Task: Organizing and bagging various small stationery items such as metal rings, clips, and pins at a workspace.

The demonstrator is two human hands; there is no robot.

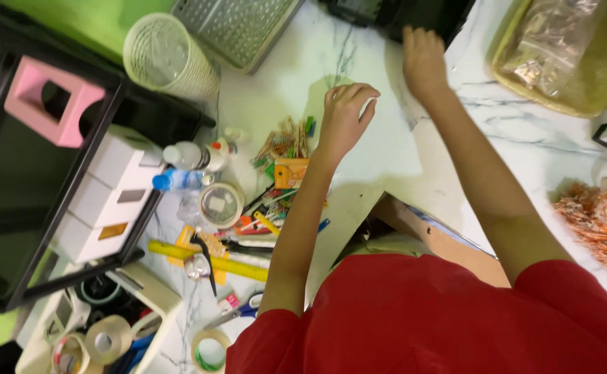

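I am reaching my right hand [422, 59] across the white marbled table [379, 149] to its far edge, where its fingers are resting against a black box-like thing [400, 14]; whether they are closed on it I cannot tell, since the fingertips are lost against the dark. My left hand [345, 114] is hovering over the table with its fingers curled loosely and parted, pinching a small white scrap [368, 105] whose shape and direction are too small to make out; the two hands are lying apart. Just beside my left wrist, toward the table's left side, a heap of coloured sticks and pens [284, 142] is lying, and near the left edge a yellow ruler [210, 260] is stretching with its long axis roughly along that edge; a roll of tape [220, 204] and small bottles [191, 156] are sitting near it.
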